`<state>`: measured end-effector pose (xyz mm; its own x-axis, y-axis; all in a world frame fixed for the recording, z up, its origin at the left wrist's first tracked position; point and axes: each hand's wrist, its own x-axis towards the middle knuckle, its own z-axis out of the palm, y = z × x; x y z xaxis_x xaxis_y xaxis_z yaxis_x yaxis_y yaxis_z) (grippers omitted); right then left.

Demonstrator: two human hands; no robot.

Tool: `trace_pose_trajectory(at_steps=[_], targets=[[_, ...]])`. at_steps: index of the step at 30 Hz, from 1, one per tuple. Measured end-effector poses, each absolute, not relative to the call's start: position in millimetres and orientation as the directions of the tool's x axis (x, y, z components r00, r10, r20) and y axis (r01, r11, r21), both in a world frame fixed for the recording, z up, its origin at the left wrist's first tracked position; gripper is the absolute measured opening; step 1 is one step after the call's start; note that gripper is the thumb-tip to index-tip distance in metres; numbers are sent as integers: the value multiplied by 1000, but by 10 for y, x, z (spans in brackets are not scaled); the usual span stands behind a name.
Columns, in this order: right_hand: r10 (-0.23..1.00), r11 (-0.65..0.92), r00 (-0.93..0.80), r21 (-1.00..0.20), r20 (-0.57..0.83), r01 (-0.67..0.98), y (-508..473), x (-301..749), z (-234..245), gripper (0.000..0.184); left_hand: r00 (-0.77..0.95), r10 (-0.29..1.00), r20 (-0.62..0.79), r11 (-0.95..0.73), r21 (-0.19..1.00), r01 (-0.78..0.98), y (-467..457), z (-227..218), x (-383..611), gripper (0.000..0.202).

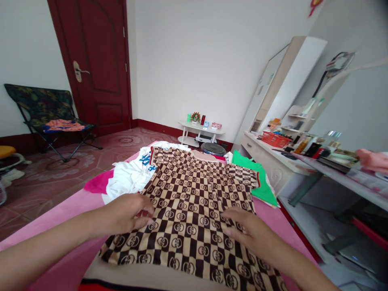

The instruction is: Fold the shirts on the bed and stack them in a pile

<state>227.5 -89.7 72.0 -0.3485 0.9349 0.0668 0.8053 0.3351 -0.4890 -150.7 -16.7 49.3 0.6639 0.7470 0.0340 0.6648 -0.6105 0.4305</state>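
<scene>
A brown and tan checkered shirt lies spread flat on a pink bed, collar end away from me. My left hand rests on the shirt's left edge, fingers curled and pinched on the fabric. My right hand lies flat on the shirt's right side with fingers stretched out and holds nothing. A white garment with blue print lies under the shirt's left side, and a green garment lies by its right sleeve.
A white dressing table with a red basket and bottles stands at the right. A folding chair holds orange cloth at the left, near a dark red door. A small white table stands by the far wall.
</scene>
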Motion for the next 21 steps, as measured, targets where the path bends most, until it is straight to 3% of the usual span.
trace_pose_trajectory(at_steps=[3, 7, 11, 13, 15, 19, 21], targets=[[938, 345, -271, -512, 216, 787, -297, 2282, 407, 33, 671, 736, 89, -640, 414, 647, 98, 499, -1315, 22], [962, 144, -3, -501, 272, 853, 289, 2441, -67, 37, 669, 719, 188, -674, 420, 607, 265, 385, -1012, 28], [926, 85, 2, -216, 377, 973, 616, 2613, -94, 39, 669, 724, 168, -671, 396, 627, 383, 98, -604, 50], [883, -35, 52, -46, 467, 998, 743, 2747, 36, 37, 650, 747, 136, -648, 369, 667, 451, -73, -433, 61], [827, -221, 169, 34, 537, 975, 868, 2942, 164, 41, 635, 764, 110, -629, 342, 698, 507, -219, -324, 66], [794, -457, 400, 16, 458, 889, 1087, 3384, 267, 70, 619, 777, 109, -618, 315, 720, 551, -353, -278, 64], [837, -423, 376, 34, 398, 905, 1161, 3534, 275, 60, 621, 777, 101, -617, 316, 720, 551, -352, -293, 64]])
